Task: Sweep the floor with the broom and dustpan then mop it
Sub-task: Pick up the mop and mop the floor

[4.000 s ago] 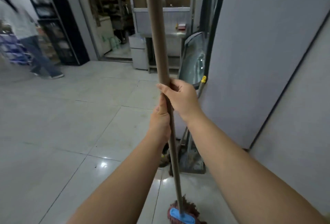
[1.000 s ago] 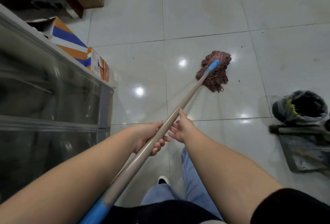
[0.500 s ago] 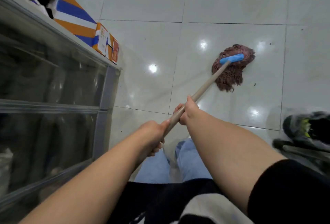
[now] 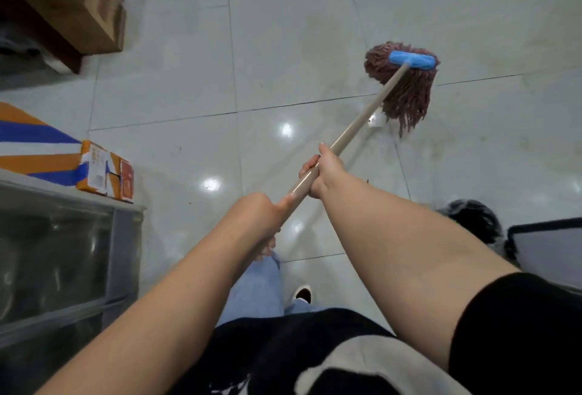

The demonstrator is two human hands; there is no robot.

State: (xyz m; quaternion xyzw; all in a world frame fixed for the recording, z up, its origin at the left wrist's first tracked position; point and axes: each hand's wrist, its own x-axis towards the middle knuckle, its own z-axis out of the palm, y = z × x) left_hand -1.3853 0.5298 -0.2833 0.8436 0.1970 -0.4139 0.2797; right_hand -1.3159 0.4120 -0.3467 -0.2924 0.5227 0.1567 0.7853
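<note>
Head view, the only one supplied.

Risks. The mop head [image 4: 401, 85] sits well out ahead and to the right on the tiled floor [image 4: 163, 85], its reddish strands trailing back toward the person. The floor shines and appears wet in patches; the person's shoe [image 4: 303, 295] stands on that surface, so a slip is a fair concern if weight shifts forward with the stroke. A swing to the left could bring the strands against the orange and blue carton [image 4: 104, 170] lying on the floor beside the glass-fronted cabinet [image 4: 63, 252], and wet the cardboard. A pull back to the right could catch the dark bag [image 4: 472, 221] and the grey-faced, dark-framed object [image 4: 548, 252] at the right edge; what that object is cannot be told. The brown box [image 4: 78, 7] at top left lies well apart from the mop and is at little risk.

Hand pose. Both arms reach forward along the mop handle [image 4: 356, 123]. The right hand [image 4: 324, 174] is the forward one, fingers wrapped round the shaft, thumb lying along it toward the head. The left hand [image 4: 261, 215] grips the shaft lower, nearer the body, fingers curled under and partly hidden. The handle slopes away up and to the right. The broom and dustpan cannot be identified here.
</note>
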